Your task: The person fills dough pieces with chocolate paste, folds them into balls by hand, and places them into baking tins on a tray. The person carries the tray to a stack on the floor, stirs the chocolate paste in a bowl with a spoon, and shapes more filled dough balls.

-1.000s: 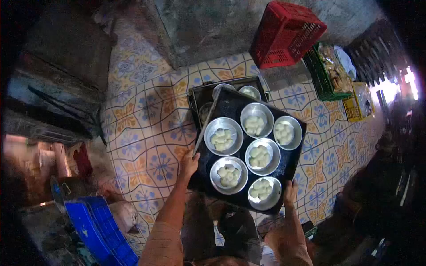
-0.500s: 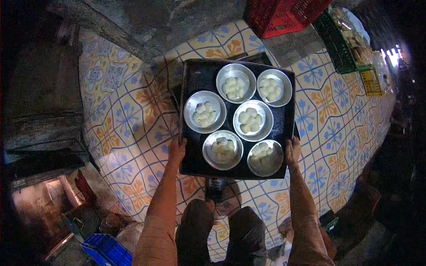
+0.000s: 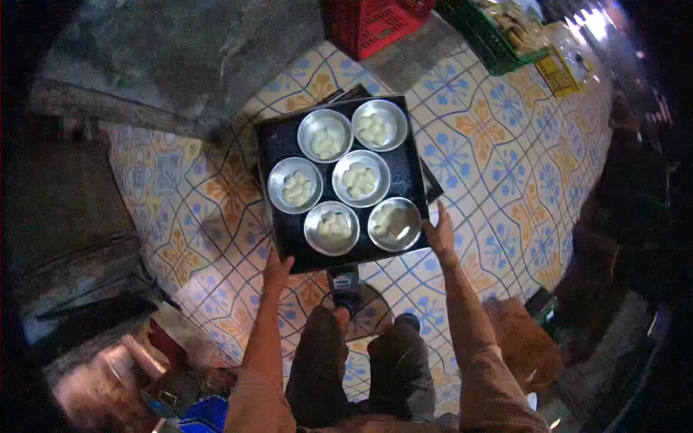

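A dark baking tray (image 3: 289,234) lies before me, turned slightly askew. It bears several round metal pans (image 3: 333,206), each with a cluster of small pale dough balls (image 3: 359,180). My left hand (image 3: 277,271) holds the tray at its near left corner, the thumb toward the front edge. At the lower right side my right hand (image 3: 441,237) grips the edge, one finger reaching up along it. The fingers under the tray are hidden on both sides. Beneath, a second dark tray (image 3: 434,186) sticks out at the right and at the far edge, set at a different angle.
Patterned tiles (image 3: 484,144) cover the floor. A red crate (image 3: 375,29) stands at the far side, beside a green crate (image 3: 491,43) with bagged goods and a yellow crate (image 3: 557,72). A blue crate (image 3: 206,415) is at lower left. My legs (image 3: 317,368) are close below the tray.
The view has shifted, and the upper tray now appears further left and turned counter-clockwise. Both hands still touch it; my left hand is now nearer its near corner.
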`<state>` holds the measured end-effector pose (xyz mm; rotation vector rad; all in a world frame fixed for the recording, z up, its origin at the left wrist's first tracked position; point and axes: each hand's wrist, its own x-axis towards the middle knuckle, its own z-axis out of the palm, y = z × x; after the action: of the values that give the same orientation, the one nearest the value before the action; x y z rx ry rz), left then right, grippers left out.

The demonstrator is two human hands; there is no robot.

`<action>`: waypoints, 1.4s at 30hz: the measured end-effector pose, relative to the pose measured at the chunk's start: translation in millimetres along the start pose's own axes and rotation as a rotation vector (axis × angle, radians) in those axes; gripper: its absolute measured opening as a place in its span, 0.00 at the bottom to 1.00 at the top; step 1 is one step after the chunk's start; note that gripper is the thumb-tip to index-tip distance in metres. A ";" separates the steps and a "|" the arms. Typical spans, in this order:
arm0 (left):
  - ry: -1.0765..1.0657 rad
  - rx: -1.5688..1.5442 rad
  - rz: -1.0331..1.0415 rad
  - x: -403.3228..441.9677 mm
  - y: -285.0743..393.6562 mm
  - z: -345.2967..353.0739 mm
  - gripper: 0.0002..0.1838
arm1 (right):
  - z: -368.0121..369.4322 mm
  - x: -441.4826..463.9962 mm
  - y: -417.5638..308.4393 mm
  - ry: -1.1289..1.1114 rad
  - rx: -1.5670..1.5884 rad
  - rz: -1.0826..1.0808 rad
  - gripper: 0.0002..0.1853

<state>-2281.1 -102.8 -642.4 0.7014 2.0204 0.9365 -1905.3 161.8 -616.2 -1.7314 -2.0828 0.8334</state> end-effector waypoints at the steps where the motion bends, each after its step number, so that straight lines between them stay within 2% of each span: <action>1: -0.108 0.075 -0.052 -28.4 4.1 -5.9 0.28 | -7.4 -28.0 4.6 0.050 0.070 -0.092 0.32; 2: -0.221 0.154 -0.095 -56.7 6.0 -11.5 0.27 | -38.3 -56.9 -22.1 -0.184 0.147 0.217 0.26; 3: -0.335 0.318 -0.246 -81.8 34.3 -18.8 0.25 | -36.7 -103.5 5.0 -0.162 0.354 0.123 0.16; 4: -0.477 0.494 -0.378 -107.2 63.1 -26.1 0.24 | -85.6 -132.9 -33.5 -0.242 0.191 0.157 0.15; 5: -0.526 0.439 -0.430 -140.7 78.9 -30.2 0.24 | -106.2 -173.3 -42.9 -0.288 0.063 0.359 0.24; 6: -0.572 0.385 -0.484 -174.3 94.1 -34.4 0.24 | -150.1 -209.2 -71.1 -0.301 0.215 0.490 0.30; 7: -0.583 0.234 -0.397 -204.4 71.8 -36.4 0.25 | -147.1 -264.4 -38.0 -0.270 0.277 0.579 0.32; 8: -0.649 0.310 -0.381 -219.2 85.7 -40.4 0.26 | -175.5 -305.9 -41.3 -0.265 0.295 0.663 0.34; 10: -0.768 0.477 -0.347 -253.0 112.1 -49.3 0.28 | -239.8 -388.0 -58.1 -0.128 0.513 0.794 0.32; 11: -0.783 0.478 -0.346 -267.1 121.9 -52.0 0.28 | -228.7 -458.7 -6.5 -0.126 0.545 0.897 0.27; 13: -0.829 0.486 -0.338 -297.5 135.1 -50.9 0.30 | -271.5 -558.4 7.7 -0.004 0.657 0.992 0.17; 14: -0.802 0.523 -0.345 -317.0 147.5 -48.7 0.31 | -289.1 -604.0 11.1 0.140 0.787 1.065 0.13; 16: -0.787 0.613 -0.332 -352.7 191.7 -41.8 0.33 | -287.7 -704.5 29.7 0.351 0.891 1.139 0.14; 18: -0.847 0.552 -0.184 -337.5 94.4 -39.2 0.36 | -273.5 -800.9 52.1 0.532 0.978 1.274 0.18; 19: -0.928 0.660 -0.182 -315.1 46.5 -36.9 0.37 | -256.1 -850.9 60.9 0.593 0.916 1.212 0.19; 20: -1.028 0.879 -0.155 -379.6 146.6 -13.8 0.38 | -230.9 -904.5 64.8 0.653 0.844 1.175 0.20; 21: -0.905 0.893 -0.142 -418.6 163.0 9.3 0.36 | -214.2 -946.8 65.2 0.695 0.762 1.138 0.21; 22: -0.780 0.899 -0.130 -458.7 179.4 31.9 0.34 | -197.9 -985.4 72.0 0.685 0.692 1.203 0.21; 23: -0.837 0.837 -0.217 -448.6 152.0 55.6 0.30 | -184.8 -1018.6 73.7 0.650 0.631 1.272 0.22; 25: -1.097 0.774 -0.188 -507.8 190.7 99.3 0.25 | -168.6 -1075.7 48.7 0.578 0.694 1.458 0.22; 27: -1.430 0.738 0.244 -534.9 185.0 143.5 0.20 | -183.1 -1105.9 36.0 0.539 0.919 1.624 0.22; 28: -1.496 0.771 0.282 -545.2 187.6 169.1 0.18 | -227.6 -1100.0 20.0 0.414 0.813 1.661 0.19; 29: -1.563 0.801 0.323 -556.2 190.8 194.7 0.16 | -250.1 -1105.2 21.8 0.380 0.798 1.680 0.19; 30: -1.537 0.895 0.202 -572.3 193.1 215.5 0.14 | -252.3 -1117.5 30.9 0.416 0.825 1.679 0.19; 31: -1.506 0.985 0.082 -588.8 196.1 238.9 0.13 | -252.4 -1131.0 45.2 0.470 0.858 1.676 0.19; 32: -1.363 0.979 0.154 -632.8 213.9 251.8 0.11 | -253.6 -1143.4 64.1 0.535 0.895 1.668 0.19; 35: -1.374 1.341 0.314 -670.4 199.4 313.9 0.12 | -252.7 -1181.2 125.0 0.761 0.994 1.634 0.21; 36: -1.538 1.125 0.240 -690.2 201.8 335.9 0.14 | -254.4 -1196.3 144.8 0.830 1.026 1.619 0.22; 38: -1.713 0.911 0.236 -685.3 155.3 421.7 0.13 | -256.7 -1230.1 171.0 0.978 1.126 1.589 0.24; 39: -1.815 0.793 0.399 -714.5 142.0 473.2 0.13 | -250.8 -1247.8 182.4 1.065 1.196 1.571 0.26; 40: -1.813 0.998 0.504 -751.1 154.5 498.5 0.14 | -235.8 -1269.2 189.4 1.161 1.287 1.552 0.27; 41: -1.765 1.335 0.693 -799.3 174.6 527.8 0.14 | -213.0 -1290.4 195.9 1.284 1.414 1.522 0.28; 42: -1.754 1.522 0.853 -862.1 203.9 557.0 0.14 | -193.7 -1310.3 196.4 1.434 1.561 1.480 0.29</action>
<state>-1324.0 -408.1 -349.2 2.1060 0.3122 -1.0184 -1346.0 -1038.1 -415.5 -1.4526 0.8813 0.6069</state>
